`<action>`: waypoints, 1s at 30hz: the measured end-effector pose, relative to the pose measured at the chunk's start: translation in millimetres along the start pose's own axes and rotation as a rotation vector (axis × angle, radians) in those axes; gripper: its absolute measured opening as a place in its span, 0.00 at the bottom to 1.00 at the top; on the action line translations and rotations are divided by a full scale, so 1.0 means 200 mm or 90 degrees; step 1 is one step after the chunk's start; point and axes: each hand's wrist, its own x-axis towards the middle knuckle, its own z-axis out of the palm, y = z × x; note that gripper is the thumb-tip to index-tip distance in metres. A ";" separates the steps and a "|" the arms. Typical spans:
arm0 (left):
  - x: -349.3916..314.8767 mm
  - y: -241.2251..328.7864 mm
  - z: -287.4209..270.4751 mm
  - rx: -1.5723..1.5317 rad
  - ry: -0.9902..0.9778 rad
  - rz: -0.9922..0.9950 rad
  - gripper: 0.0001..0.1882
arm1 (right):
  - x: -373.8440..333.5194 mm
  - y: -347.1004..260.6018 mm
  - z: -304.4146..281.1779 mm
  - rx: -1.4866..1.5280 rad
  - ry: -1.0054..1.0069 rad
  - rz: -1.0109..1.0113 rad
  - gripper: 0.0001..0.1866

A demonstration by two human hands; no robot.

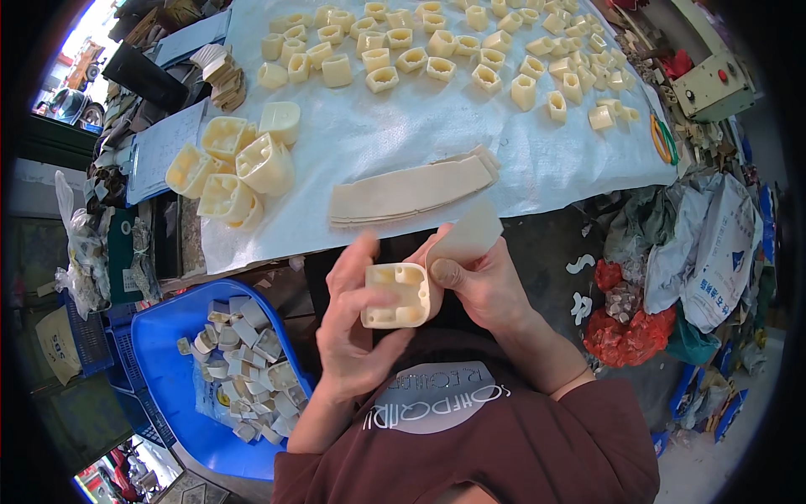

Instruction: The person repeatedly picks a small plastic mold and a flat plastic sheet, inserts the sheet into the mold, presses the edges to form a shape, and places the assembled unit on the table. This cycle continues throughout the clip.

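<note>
At the middle of the head view, a cream hollow plastic block shows its open end and inner posts. My left hand is around its left side, one finger across the opening and the thumb below; the upper fingers are slightly blurred. A beige flexible strip is pinched under the thumb of my right hand. The strip curves down against the block's right side. Some fingers of my right hand are hidden behind strip and block. Just beyond, a stack of similar strips lies on the white-sheeted table.
Larger hollow blocks stand clustered at the table's left. Many small cream pieces cover the far side. A blue tub of scrap pieces sits at lower left. Plastic bags hang at right, near green-and-orange-handled scissors.
</note>
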 end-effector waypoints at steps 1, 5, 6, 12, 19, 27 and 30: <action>0.00 0.02 0.03 0.052 0.041 -0.016 0.31 | 0.00 0.00 0.02 -0.013 0.008 -0.017 0.10; 0.00 0.03 0.12 0.133 0.143 -0.057 0.37 | 0.01 0.03 0.02 -0.045 -0.001 -0.124 0.11; 0.01 0.02 0.13 0.115 0.164 -0.039 0.34 | 0.01 0.03 0.02 -0.020 -0.010 -0.094 0.11; 0.03 0.01 0.07 -0.051 0.059 0.047 0.30 | 0.00 0.01 0.00 0.075 -0.021 -0.064 0.13; 0.05 0.00 -0.02 -0.184 -0.098 0.043 0.23 | -0.01 -0.01 0.00 0.088 -0.078 -0.028 0.13; 0.04 0.00 -0.01 -0.170 -0.107 -0.014 0.29 | 0.00 0.01 -0.02 0.002 -0.034 -0.086 0.11; 0.05 0.08 0.07 0.131 -0.020 -0.010 0.38 | 0.01 0.03 0.01 -0.044 0.008 -0.180 0.09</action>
